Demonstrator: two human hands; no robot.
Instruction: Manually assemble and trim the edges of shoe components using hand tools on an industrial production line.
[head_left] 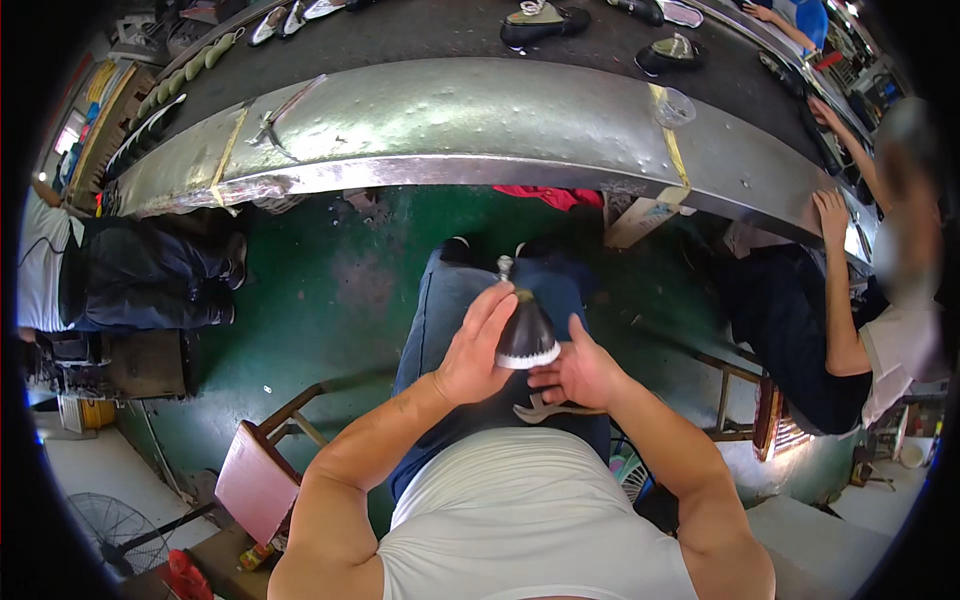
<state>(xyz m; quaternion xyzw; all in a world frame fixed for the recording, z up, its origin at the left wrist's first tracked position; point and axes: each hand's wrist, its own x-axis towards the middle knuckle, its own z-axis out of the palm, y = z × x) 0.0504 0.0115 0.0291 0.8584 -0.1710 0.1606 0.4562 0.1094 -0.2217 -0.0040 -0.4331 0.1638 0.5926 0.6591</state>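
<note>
Over my lap, my left hand [478, 350] is closed round the side of a black shoe upper [527, 330]. Its wide end, edged in jagged white, faces me, and a pale, shiny piece [505, 266] sticks up at its far end. My right hand [583, 370] is beside the white edge, thumb raised and apart from the bent fingers. Whether those fingertips touch the upper is hard to see. Just below that hand, a hammer-like tool [545, 410] with a curved metal head lies across my lap.
Ahead runs a dark conveyor belt [420, 40] carrying several shoes, behind a dented metal ledge [450, 110]. A co-worker [885, 330] sits at the right; another person [150, 270] is at the left. A pink-topped stool [258, 480] and a fan [115, 540] stand lower left.
</note>
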